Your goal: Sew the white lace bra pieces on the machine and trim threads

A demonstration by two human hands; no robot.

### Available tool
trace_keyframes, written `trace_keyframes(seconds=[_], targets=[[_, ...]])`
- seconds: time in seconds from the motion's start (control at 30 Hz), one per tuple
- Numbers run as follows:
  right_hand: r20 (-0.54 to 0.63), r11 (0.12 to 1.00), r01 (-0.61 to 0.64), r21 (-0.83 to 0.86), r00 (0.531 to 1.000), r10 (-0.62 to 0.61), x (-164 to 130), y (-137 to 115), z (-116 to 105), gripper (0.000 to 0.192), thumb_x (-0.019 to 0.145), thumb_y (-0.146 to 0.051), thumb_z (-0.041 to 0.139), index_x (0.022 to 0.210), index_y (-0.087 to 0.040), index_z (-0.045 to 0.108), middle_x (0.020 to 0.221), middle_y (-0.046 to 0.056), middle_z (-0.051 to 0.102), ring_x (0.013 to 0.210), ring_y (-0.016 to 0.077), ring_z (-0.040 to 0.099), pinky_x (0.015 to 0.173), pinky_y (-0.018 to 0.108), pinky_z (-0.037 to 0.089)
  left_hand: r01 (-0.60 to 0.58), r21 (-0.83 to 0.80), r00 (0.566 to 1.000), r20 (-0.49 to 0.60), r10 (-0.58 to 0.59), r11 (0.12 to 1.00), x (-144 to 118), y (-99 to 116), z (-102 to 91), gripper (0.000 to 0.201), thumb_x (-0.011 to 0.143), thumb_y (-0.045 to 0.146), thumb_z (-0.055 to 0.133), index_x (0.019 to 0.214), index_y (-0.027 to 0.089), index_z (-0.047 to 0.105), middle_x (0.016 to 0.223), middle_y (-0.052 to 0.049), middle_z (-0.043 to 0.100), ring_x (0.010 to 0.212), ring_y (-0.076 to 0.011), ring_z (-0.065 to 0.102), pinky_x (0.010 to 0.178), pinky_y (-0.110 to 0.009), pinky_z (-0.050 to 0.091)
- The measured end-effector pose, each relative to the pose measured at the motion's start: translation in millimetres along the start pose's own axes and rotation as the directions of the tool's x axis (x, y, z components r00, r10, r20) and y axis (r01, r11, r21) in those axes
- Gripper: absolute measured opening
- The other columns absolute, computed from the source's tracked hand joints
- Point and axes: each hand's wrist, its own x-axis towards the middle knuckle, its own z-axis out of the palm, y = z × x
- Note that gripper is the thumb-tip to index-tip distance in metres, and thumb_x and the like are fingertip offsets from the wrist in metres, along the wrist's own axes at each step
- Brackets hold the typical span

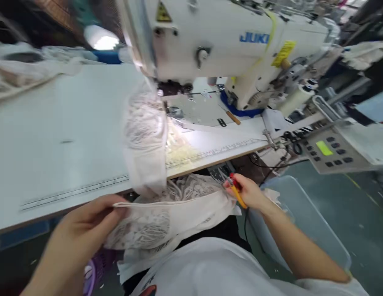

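We are looking over a broad white laminate worktop (55,135) with a ruler strip along its front edge. A white industrial sewing machine (228,45) is standing on it, its lamp lighting the surface. A grey control panel (330,152) is glowing green above a dark green floor (358,205).

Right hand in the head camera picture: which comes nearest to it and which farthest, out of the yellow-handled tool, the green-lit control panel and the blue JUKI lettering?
1. Yellow-handled tool: in the right hand's own grip, touching it.
2. Green-lit control panel: up and to the right, beside the table's edge.
3. JUKI lettering: farthest, high on the white sewing machine's arm at the top of the picture.
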Motion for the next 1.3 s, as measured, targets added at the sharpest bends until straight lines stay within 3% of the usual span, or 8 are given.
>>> trace_keyframes(seconds=[0.13,0.3,0.47,0.6,0.77,0.97,1.13,1.3], targets=[[-0.033,0.994,0.097,-0.06,0.995,-0.099,10.9,-37.1,8.3,0.017,0.071,-0.028,0.062,0.084,-0.019,0.057,0.076,0.003,0.06,0.063,0.0155,0.054,0.055,0.026,0.045,0.013,-0.076,0.986,0.169,0.0,0.997,-0.7,22.1,0.1,0.016,0.068,0.033,0.055,0.064,0.02,0.063,0.055,0.002,0.058,0.049,-0.0128,0.05,0.044,-0.021,0.039],[0.091,0.918,0.347,0.192,0.925,-0.369,26.4,-116.6,51.5,0.012,0.072,-0.023,0.061,0.084,-0.02,0.057,0.079,0.002,0.061,0.063,0.0133,0.054,0.053,0.023,0.044,-0.065,0.019,0.987,0.147,0.062,0.998,-7.1,34.2,1.5,0.014,0.069,0.027,0.048,0.065,0.02,0.06,0.048,0.004,0.05,0.041,-0.0107,0.043,0.039,-0.021,0.034],[0.12,0.873,0.396,0.284,0.889,-0.442,45.1,-161.0,87.8,0.014,0.069,-0.022,0.063,0.075,-0.02,0.051,0.069,-0.001,0.056,0.058,0.0116,0.047,0.05,0.022,0.04,-0.162,0.076,0.979,0.141,0.15,0.984,-13.5,41.5,3.6,0.017,0.07,0.024,0.042,0.063,0.019,0.058,0.058,0.0,0.057,0.054,-0.0146,0.053,0.049,-0.024,0.041],[0.163,0.871,0.336,0.358,0.896,-0.412,52.1,-162.1,97.4,0.019,0.066,-0.022,0.066,0.074,-0.02,0.049,0.066,-0.003,0.051,0.057,0.0107,0.043,0.051,0.022,0.037,-0.129,0.025,0.982,0.144,0.124,0.991,-18.2,45.7,1.6,0.019,0.072,0.025,0.042,0.064,0.018,0.058,0.056,0.001,0.052,0.048,-0.0118,0.044,0.043,-0.022,0.035],[0.303,0.798,0.09,0.596,0.895,-0.327,53.0,-158.0,95.4,0.027,0.064,-0.026,0.072,0.072,-0.02,0.047,0.071,-0.002,0.052,0.059,0.0105,0.046,0.055,0.025,0.04,-0.01,-0.196,0.97,0.236,0.057,0.98,-22.2,45.3,4.1,0.02,0.076,0.033,0.047,0.071,0.017,0.057,0.051,0.006,0.04,0.039,-0.0072,0.03,0.037,-0.02,0.027],[0.331,0.729,0.024,0.684,0.88,-0.34,52.7,-158.6,93.6,0.033,0.06,-0.026,0.077,0.069,-0.02,0.046,0.066,-0.003,0.052,0.061,0.0118,0.05,0.059,0.027,0.043,-0.114,-0.182,0.973,0.178,0.146,0.977,-21.0,43.6,14.4,0.027,0.077,0.033,0.045,0.061,0.015,0.056,0.056,0.003,0.041,0.052,-0.0102,0.037,0.047,-0.021,0.03],[0.343,0.833,0.123,0.54,0.872,-0.35,55.1,-153.6,85.0,0.036,0.064,-0.038,0.074,0.078,-0.02,0.046,0.074,-0.001,0.051,0.062,0.0109,0.045,0.059,0.026,0.041,-0.056,-0.262,0.973,0.202,0.111,0.964,-18.1,44.3,14.6,0.029,0.075,0.035,0.046,0.052,0.019,0.039,0.049,0.007,0.031,0.045,-0.008,0.03,0.043,-0.022,0.024],[0.614,0.938,0.309,0.156,0.713,-0.337,60.0,-144.3,57.2,0.057,0.062,-0.07,0.058,0.08,-0.019,0.041,0.072,-0.002,0.043,0.061,0.0108,0.037,0.052,0.024,0.035,0.085,-0.348,0.949,0.315,0.031,0.934,-12.7,42.9,7.3,0.032,0.07,0.039,0.049,0.05,0.021,0.032,0.045,0.009,0.024,0.043,-0.0069,0.023,0.043,-0.023,0.018]])
